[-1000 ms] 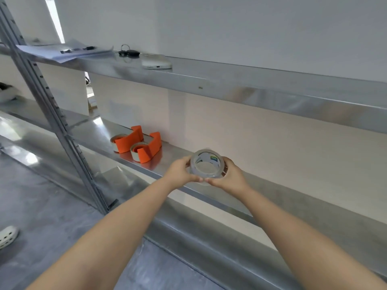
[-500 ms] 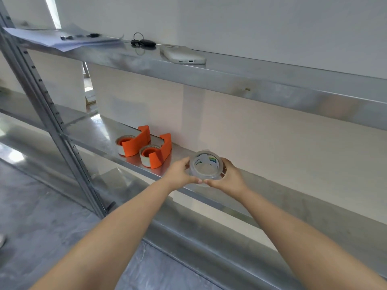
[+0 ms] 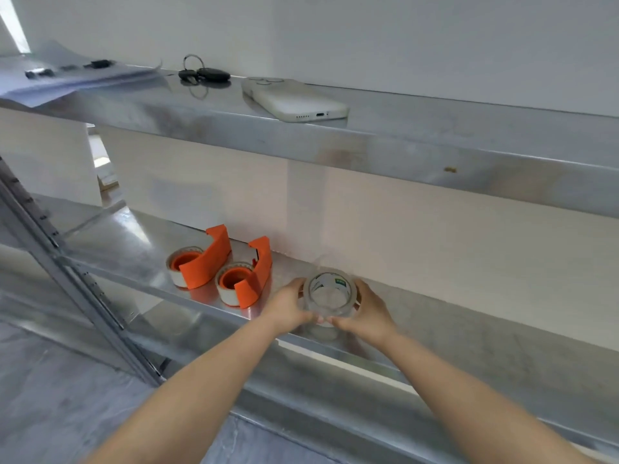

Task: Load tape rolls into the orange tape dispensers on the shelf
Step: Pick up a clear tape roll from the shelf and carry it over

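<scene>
A clear tape roll point(image 3: 330, 292) with a white and green label sits between my two hands, just above the middle metal shelf point(image 3: 469, 333). My left hand point(image 3: 289, 304) grips its left side and my right hand point(image 3: 366, 311) grips its right side. Left of my hands two orange tape dispensers stand side by side on the same shelf. The left dispenser point(image 3: 201, 262) and the right dispenser point(image 3: 249, 279) each hold a whitish roll around an orange hub.
The upper shelf point(image 3: 435, 142) carries a white phone point(image 3: 294, 100), a bunch of keys point(image 3: 202, 75) and papers point(image 3: 67, 78). A perforated metal upright point(image 3: 77, 283) slants at the left. A lower shelf and grey floor lie below.
The view has shifted, so the shelves and dispensers sit further right and lower. Both hands keep the tape roll, which has come down closer to the shelf surface.
</scene>
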